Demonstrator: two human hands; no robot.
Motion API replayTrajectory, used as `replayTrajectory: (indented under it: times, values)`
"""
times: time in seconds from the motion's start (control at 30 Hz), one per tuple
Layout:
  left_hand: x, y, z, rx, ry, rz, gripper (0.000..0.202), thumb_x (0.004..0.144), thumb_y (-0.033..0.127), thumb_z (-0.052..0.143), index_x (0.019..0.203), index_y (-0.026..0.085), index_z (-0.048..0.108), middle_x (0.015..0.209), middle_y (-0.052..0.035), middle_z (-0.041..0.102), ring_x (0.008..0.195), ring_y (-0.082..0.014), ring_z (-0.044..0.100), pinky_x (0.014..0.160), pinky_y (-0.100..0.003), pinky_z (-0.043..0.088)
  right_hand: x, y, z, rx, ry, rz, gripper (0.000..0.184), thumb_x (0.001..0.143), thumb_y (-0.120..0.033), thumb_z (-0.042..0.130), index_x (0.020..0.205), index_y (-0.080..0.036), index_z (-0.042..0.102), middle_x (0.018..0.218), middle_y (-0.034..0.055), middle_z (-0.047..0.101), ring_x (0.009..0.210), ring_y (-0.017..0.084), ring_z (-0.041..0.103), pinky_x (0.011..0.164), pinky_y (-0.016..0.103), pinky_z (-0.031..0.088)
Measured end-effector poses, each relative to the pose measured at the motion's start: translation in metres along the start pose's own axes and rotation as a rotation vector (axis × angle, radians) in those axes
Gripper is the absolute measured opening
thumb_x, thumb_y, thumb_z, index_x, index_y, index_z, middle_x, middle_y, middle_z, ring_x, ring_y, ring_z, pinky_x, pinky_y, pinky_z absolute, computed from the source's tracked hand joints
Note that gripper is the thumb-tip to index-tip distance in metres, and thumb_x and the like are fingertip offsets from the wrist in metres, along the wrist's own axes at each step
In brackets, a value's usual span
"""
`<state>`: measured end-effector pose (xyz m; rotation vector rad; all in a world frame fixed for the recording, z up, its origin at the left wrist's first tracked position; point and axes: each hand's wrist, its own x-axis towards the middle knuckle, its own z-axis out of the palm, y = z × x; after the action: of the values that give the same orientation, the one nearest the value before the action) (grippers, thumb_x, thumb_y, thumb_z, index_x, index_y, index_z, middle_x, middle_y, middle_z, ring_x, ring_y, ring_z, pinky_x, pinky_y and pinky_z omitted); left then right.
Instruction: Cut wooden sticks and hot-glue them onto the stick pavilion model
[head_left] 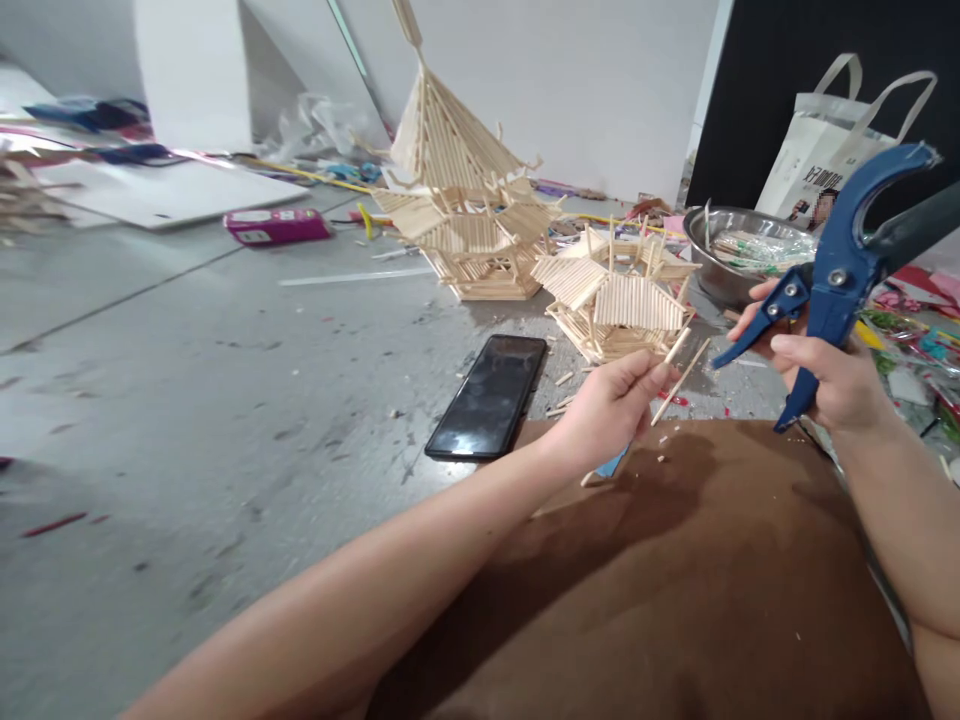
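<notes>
pinching thin sticks in left fingers, right fingers clasping blue cutter, phone beside.

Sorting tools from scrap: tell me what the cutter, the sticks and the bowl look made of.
The cutter in the right hand: blue glossy coat, likely painted metal, shiny rivets. The sticks in the left hand: pale, matte, probably bare wood or bamboo. The bowl: seemingly stainless steel, grey with a reflective rim.

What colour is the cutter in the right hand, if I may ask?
The cutter is blue; the head view shows it.
</notes>
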<state>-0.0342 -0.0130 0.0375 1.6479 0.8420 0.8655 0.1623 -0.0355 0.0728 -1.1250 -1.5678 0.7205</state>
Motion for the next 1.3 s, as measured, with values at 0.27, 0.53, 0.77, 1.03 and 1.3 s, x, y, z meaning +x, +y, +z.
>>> replayTrajectory:
  times: [0.27,0.53,0.77,1.03,1.3]
  values:
    - [0.002,-0.011,0.0,0.226,0.047,0.135,0.027,0.084,0.03,0.037,0.06,0.018,0.038,0.049,0.0061,0.032,0.046,-0.006,0.03,0.046,-0.019,0.028,-0.027,0.046,-0.003,-0.918,-0.077,-0.029,0.039,0.068,-0.026,0.051,0.106,-0.018,0.046,0.093,0.0107,0.056,0.085,0.025,0.054,0.072,0.038,0.042]
    - [0.0,-0.014,0.002,0.252,-0.052,0.144,0.023,0.083,0.029,0.038,0.066,0.015,0.046,0.058,0.0035,0.039,0.055,-0.0073,0.035,0.052,-0.019,0.03,-0.034,0.051,0.015,-0.848,-0.257,-0.03,0.037,0.069,-0.024,0.047,0.105,-0.015,0.045,0.092,0.0107,0.056,0.083,0.024,0.051,0.072,0.035,0.04]
    - [-0.003,-0.014,0.005,0.24,-0.121,0.134,0.022,0.081,0.027,0.039,0.068,0.014,0.05,0.058,0.0035,0.038,0.056,-0.0076,0.034,0.053,-0.019,0.03,-0.042,0.046,0.023,-0.847,-0.285,-0.057,0.036,0.068,-0.021,0.047,0.103,-0.015,0.045,0.086,0.009,0.056,0.077,0.022,0.051,0.066,0.032,0.038]
    - [-0.004,-0.012,0.008,0.192,-0.109,0.084,0.025,0.081,0.029,0.04,0.062,0.015,0.048,0.051,0.005,0.034,0.049,-0.0064,0.031,0.047,-0.017,0.028,-0.044,0.045,0.024,-0.839,-0.286,-0.034,0.033,0.067,-0.023,0.047,0.1,-0.016,0.045,0.086,0.0091,0.057,0.076,0.022,0.053,0.065,0.032,0.038]
    - [-0.004,-0.013,0.008,0.18,-0.103,0.065,0.026,0.081,0.029,0.041,0.061,0.014,0.05,0.05,0.0047,0.036,0.049,-0.0062,0.032,0.046,-0.016,0.029,-0.046,0.045,0.025,-0.819,-0.272,-0.008,0.034,0.068,-0.023,0.048,0.101,-0.018,0.044,0.089,0.009,0.059,0.078,0.022,0.054,0.067,0.033,0.04]
